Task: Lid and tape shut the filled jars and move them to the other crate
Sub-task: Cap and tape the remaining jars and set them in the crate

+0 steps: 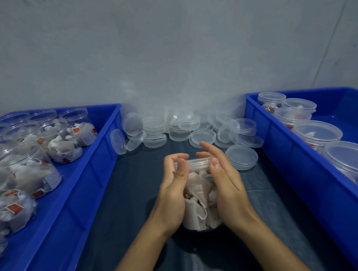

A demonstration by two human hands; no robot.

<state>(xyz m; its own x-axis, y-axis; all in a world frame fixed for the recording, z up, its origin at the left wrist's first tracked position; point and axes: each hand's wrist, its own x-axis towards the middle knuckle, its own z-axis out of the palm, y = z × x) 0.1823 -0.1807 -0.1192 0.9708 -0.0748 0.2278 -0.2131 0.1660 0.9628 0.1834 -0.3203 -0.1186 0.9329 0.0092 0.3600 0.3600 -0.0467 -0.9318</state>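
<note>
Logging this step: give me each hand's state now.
Left hand: curled round the jar, pinching its lid.
Right hand: thumb on the lid, fingers straight, not gripping.

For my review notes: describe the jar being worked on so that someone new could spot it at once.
Start between the two blue crates, on the dark cloth in front of the heap of loose clear lids. The jar stands there between the left hand and right hand. It alone is outside a crate.
</note>
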